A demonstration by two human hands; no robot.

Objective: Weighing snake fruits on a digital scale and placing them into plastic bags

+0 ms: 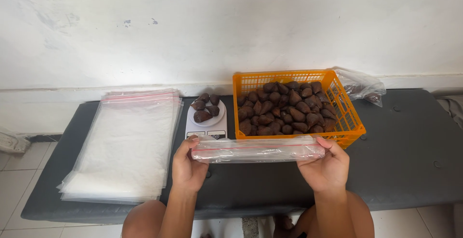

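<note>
Your left hand (187, 166) and right hand (327, 166) each grip one end of a clear zip-top plastic bag (258, 149), held flat above the dark grey padded bench (410, 156). Behind it sit an orange plastic basket (348, 118) of brown scaly fruits (284, 110), a small white scale (208, 122), and stacked clear bags (125, 146) left.

Clear zip bag (258, 149) held centre; stack of bags (128, 146) left; scale screen (206, 135)

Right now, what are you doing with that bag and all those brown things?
A person sits at a dark bench, holding a clear zip bag by its ends, left hand and right hand. Behind the bag is an orange basket full of brown scaly fruits. A few more fruits sit on a small white scale, and a stack of empty bags lies to the left.
</note>
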